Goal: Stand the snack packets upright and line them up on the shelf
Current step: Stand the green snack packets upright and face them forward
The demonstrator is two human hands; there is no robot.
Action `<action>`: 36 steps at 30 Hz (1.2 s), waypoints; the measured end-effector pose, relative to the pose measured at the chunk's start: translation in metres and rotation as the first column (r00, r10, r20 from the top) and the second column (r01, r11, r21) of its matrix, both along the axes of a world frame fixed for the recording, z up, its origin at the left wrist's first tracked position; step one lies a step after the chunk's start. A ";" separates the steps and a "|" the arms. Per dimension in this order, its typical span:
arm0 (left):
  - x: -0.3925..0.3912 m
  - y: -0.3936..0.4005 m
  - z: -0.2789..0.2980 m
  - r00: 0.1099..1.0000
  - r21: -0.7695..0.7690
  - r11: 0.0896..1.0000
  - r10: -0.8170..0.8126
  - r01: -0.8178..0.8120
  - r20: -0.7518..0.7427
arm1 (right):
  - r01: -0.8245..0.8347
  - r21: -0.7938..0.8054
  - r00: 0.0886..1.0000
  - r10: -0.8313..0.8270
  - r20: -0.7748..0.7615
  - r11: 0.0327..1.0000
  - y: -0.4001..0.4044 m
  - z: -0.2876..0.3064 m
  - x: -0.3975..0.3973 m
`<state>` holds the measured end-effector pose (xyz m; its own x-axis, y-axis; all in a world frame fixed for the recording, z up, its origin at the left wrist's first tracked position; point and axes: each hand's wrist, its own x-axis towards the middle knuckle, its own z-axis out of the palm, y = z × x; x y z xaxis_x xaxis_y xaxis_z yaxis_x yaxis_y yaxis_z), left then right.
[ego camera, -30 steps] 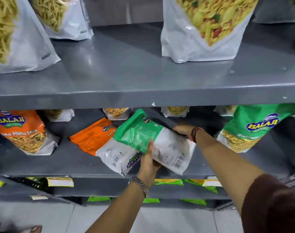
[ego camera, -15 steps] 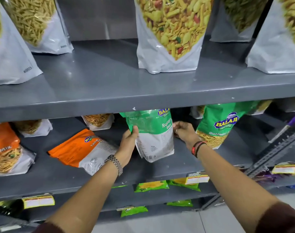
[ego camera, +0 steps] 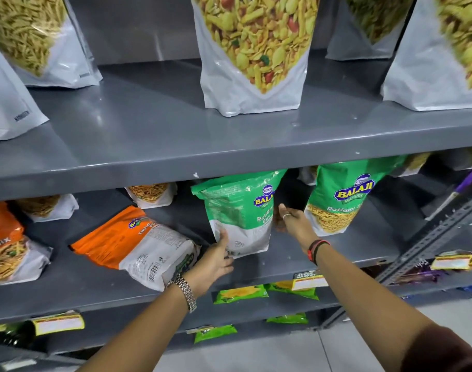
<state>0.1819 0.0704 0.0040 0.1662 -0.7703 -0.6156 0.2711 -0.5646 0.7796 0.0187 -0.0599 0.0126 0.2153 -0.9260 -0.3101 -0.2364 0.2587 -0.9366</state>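
Standing green-and-white plastic snack pouch (ego camera: 240, 210) upright on grey metal shelf (ego camera: 369, 245); left hand (ego camera: 214, 261) and right hand (ego camera: 294, 220) flank it, fingers straight; next, release gently.

Brand print on packs and a tag
The middle green pouch (ego camera: 240, 210) reads "Ratlami Sev"; the right green pouch (ego camera: 347, 202) "BALAJI WAFERS"; the lying orange pouch (ego camera: 114, 240) "Tikha"; the shelf tag (ego camera: 308, 281) "SUPER MARKET".
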 end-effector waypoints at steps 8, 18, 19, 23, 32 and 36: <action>-0.019 -0.044 0.018 0.983 -0.044 0.982 0.184 -0.183 0.012 | -0.086 0.026 0.993 0.088 -0.081 0.996 0.050 -0.024 -0.003; -0.013 -0.042 0.009 0.950 -0.089 0.968 0.248 -0.235 0.190 | 0.001 0.011 0.996 0.000 -0.090 1.000 0.063 -0.022 -0.004; -0.015 -0.031 0.005 0.940 -0.095 0.967 0.253 -0.237 0.229 | 0.077 0.008 0.995 -0.076 -0.068 0.997 0.057 -0.020 -0.006; -0.041 0.015 -0.002 0.937 -0.177 0.970 0.213 -0.169 0.276 | 0.179 -0.007 0.983 -0.179 0.026 0.984 0.036 -0.002 -0.002; -0.099 0.010 0.017 0.958 -0.256 0.965 0.127 -0.060 0.255 | -0.014 0.257 0.987 -0.027 0.157 0.966 0.022 0.028 0.024; -0.082 -0.011 0.013 0.940 -0.229 0.957 0.236 -0.180 0.246 | 0.072 0.177 0.972 -0.108 0.207 0.982 0.029 0.013 0.024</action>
<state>0.0995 0.0591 0.0168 0.4732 -0.8029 -0.3625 0.1304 -0.3431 0.9302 0.0427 -0.0306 0.0259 0.2120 -0.8836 -0.4174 -0.0028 0.4266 -0.9045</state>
